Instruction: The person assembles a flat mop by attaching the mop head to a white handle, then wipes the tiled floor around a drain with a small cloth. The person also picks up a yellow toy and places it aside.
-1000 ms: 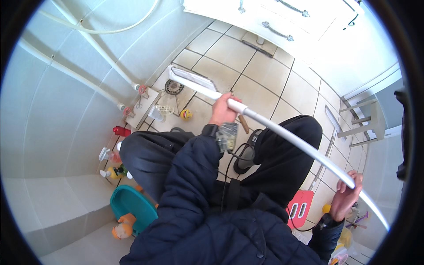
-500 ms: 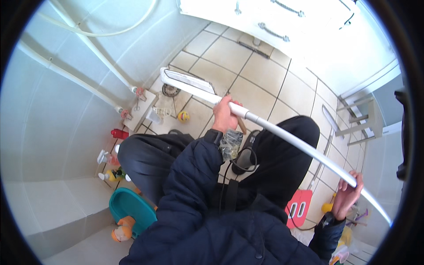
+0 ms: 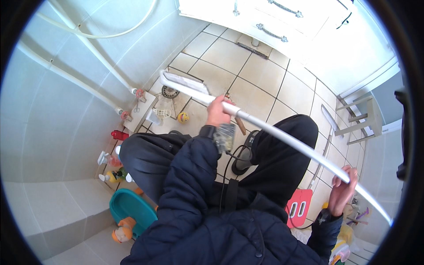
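Note:
A long white pole (image 3: 287, 139) slants across the view from upper left to lower right. At its far left end it bends, and a flat white piece (image 3: 185, 81) lies alongside it. My left hand (image 3: 218, 111) is wrapped round the pole near that end. Farther down on the right, my right hand (image 3: 343, 192) has its fingers curled round the pole. Below the left hand, a brown wooden-looking stick (image 3: 240, 126) shows in part, its upper end hidden. A clear plastic-wrapped object (image 3: 225, 138) with a black cable is at my left wrist.
A round floor drain (image 3: 170, 92) and a yellow ball (image 3: 183, 117) are on the tiled floor. Bottles (image 3: 112, 176) and a teal basin (image 3: 117, 205) stand at left. A red stool (image 3: 300, 207) is near my right leg, a pale stool (image 3: 364, 119) farther right, a white cabinet (image 3: 251, 20) ahead.
The pole has shifted slightly, with its far end a little lower. My left hand has moved slightly left, and my right hand slightly up and left. Both keep their hold.

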Available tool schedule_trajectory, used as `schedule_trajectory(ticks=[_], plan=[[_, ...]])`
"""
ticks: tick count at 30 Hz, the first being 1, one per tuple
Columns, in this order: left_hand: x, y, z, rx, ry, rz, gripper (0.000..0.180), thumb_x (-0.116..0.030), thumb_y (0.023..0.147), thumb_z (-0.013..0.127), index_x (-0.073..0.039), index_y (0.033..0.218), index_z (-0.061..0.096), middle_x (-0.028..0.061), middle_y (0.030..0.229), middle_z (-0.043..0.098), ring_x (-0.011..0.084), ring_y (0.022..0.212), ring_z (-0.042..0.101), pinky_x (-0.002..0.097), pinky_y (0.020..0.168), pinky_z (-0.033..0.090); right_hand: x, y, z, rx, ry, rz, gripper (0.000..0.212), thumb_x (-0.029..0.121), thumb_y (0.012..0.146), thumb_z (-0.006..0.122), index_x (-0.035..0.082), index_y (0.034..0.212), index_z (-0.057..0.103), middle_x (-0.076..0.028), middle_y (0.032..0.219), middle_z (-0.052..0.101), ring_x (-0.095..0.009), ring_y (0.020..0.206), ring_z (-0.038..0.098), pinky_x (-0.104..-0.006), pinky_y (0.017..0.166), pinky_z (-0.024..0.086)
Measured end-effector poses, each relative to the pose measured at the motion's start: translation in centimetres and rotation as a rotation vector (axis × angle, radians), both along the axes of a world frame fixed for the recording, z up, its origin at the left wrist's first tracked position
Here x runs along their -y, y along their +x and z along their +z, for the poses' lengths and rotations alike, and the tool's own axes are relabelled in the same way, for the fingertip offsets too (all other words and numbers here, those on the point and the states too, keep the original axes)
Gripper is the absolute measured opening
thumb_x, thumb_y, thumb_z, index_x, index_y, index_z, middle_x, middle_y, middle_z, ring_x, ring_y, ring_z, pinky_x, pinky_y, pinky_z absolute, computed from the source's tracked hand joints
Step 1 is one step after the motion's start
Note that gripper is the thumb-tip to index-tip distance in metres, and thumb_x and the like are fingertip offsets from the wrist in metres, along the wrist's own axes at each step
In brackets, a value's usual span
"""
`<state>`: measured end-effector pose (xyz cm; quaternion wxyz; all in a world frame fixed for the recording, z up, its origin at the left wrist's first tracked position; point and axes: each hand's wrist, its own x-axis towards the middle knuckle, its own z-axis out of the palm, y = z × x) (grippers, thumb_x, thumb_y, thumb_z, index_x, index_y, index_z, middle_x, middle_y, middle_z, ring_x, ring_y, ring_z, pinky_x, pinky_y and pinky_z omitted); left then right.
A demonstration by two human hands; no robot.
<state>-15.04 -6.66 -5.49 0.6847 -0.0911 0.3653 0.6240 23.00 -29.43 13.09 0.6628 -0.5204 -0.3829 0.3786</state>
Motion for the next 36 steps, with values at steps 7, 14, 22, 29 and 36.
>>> schedule_trajectory(ticks=[7, 14, 22, 29, 36], plan=[[0.5, 1.1, 0.2, 0.091, -0.014, 0.031, 0.014, -0.009, 0.097, 0.059, -0.004, 0.1, 0.046, 0.012, 0.086, 0.056, 0.0271, 0.076, 0.058, 0.0447, 0.073, 0.055, -0.6, 0.8, 0.3, -0.07, 0.083, -0.083, 0.025, 0.029, 0.102, 0.055, 0.01, 0.089, 0.046, -0.007, 0.089, 0.045, -0.011, 0.056, 0.045, -0.0266, 0.055, 0.04], [0.5, 0.0, 0.7, 0.039, -0.2, 0.004, 0.015, -0.007, 0.096, 0.058, -0.002, 0.105, 0.047, 0.0124, 0.09, 0.056, 0.0271, 0.079, 0.059, 0.0438, 0.075, 0.056, 0.2, -1.0, 0.2, 0.095, 0.087, 0.132, 0.032, 0.029, 0.106, 0.046, 0.009, 0.082, 0.041, -0.009, 0.083, 0.046, -0.011, 0.058, 0.045, -0.0266, 0.055, 0.04], [0.0, 0.8, -0.7, 0.099, -0.016, -0.002, 0.014, -0.005, 0.096, 0.057, -0.004, 0.105, 0.047, 0.0108, 0.086, 0.054, 0.0242, 0.076, 0.057, 0.0449, 0.08, 0.054, 0.3, 0.4, -0.1, 0.039, 0.06, 0.048, 0.029, 0.028, 0.104, 0.051, 0.008, 0.085, 0.043, -0.008, 0.086, 0.045, -0.011, 0.056, 0.044, -0.0262, 0.057, 0.042], [0.7, 1.5, 1.0, 0.071, 0.021, 0.034, 0.012, -0.005, 0.097, 0.056, -0.004, 0.104, 0.047, 0.0101, 0.087, 0.054, 0.0246, 0.077, 0.056, 0.0452, 0.081, 0.053, -0.3, 0.5, -0.3, -0.111, 0.019, -0.16, 0.029, 0.031, 0.104, 0.052, 0.009, 0.087, 0.046, -0.007, 0.088, 0.047, -0.012, 0.057, 0.044, -0.0272, 0.056, 0.04], [0.9, 0.6, 0.5, -0.03, -0.122, -0.001, 0.016, -0.008, 0.095, 0.054, -0.001, 0.109, 0.047, 0.0098, 0.082, 0.054, 0.0251, 0.074, 0.059, 0.0507, 0.072, 0.056, 0.5, -0.7, -0.2, 0.042, 0.048, -0.001, 0.031, 0.031, 0.104, 0.051, 0.008, 0.084, 0.043, -0.007, 0.084, 0.044, -0.012, 0.058, 0.045, -0.0277, 0.057, 0.041]])
